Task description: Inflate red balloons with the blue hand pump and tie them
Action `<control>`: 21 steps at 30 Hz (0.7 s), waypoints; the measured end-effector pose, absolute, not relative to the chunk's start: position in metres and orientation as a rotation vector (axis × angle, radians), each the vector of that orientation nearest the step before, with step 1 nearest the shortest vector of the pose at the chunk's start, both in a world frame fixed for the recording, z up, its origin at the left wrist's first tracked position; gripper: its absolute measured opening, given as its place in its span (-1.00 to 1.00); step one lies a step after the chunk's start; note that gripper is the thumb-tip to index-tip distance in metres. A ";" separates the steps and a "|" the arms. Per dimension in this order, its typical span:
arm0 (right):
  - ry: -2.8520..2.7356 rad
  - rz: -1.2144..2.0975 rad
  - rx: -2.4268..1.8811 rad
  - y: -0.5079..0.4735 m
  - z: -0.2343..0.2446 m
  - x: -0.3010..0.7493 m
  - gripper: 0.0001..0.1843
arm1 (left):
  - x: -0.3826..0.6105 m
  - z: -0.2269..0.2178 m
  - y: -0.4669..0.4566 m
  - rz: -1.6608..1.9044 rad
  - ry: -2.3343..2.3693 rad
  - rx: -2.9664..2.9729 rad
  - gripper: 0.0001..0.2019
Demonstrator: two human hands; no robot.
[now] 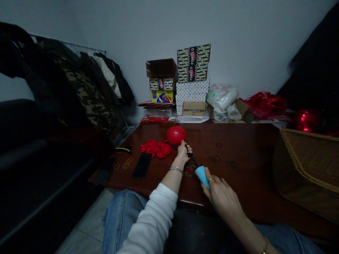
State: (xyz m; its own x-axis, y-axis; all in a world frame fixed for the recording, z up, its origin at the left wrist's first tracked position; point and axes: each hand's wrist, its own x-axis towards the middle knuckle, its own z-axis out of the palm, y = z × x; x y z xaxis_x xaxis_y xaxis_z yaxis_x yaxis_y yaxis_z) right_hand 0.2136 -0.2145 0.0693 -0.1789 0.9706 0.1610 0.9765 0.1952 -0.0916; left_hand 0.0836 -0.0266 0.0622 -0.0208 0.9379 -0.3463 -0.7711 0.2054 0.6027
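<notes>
A partly inflated red balloon (176, 135) sits at the tip of a hand pump. My left hand (183, 151) is closed around the balloon's neck where it meets the pump's black nozzle, so the joint itself is hidden. The light blue hand pump (202, 175) slants over the table's front part, its black rod showing between my hands. My right hand (221, 192) is wrapped round the blue body. Left of the balloon lies a heap of limp red balloons (156, 148). Small coloured clips or bands (190, 169) lie beneath the pump; their kind is too small to tell.
On the brown table (251, 148) lie a black phone (142, 165), yellow rubber bands (127, 163) and black bands (214, 158). A wicker basket (293, 169) stands at right. Stacked boxes (192, 95) and plastic bags (224, 97) line the back wall; a clothes rack is at left.
</notes>
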 end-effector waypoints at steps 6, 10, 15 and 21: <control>-2.261 0.006 -1.913 -0.190 0.083 0.200 -0.41 | 0.095 0.059 -0.032 1.307 0.777 0.278 -0.70; -2.256 -0.011 -1.929 -0.184 0.083 0.196 -0.41 | 0.098 0.058 -0.033 1.308 0.804 0.294 -0.71; -2.257 -0.029 -1.923 -0.191 0.079 0.197 -0.40 | 0.096 0.055 -0.034 1.302 0.832 0.277 -0.71; -2.268 -0.063 -1.916 -0.201 0.071 0.204 -0.41 | 0.092 0.055 -0.030 1.323 0.820 0.267 -0.70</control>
State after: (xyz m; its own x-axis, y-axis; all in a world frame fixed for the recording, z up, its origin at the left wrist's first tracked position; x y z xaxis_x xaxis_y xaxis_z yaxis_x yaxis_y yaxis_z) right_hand 0.2036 -0.2010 0.0713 -0.1589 0.9746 0.1577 0.9819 0.1727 -0.0778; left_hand 0.0917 -0.0299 0.0551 0.0205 0.9262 -0.3765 -0.7489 0.2637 0.6079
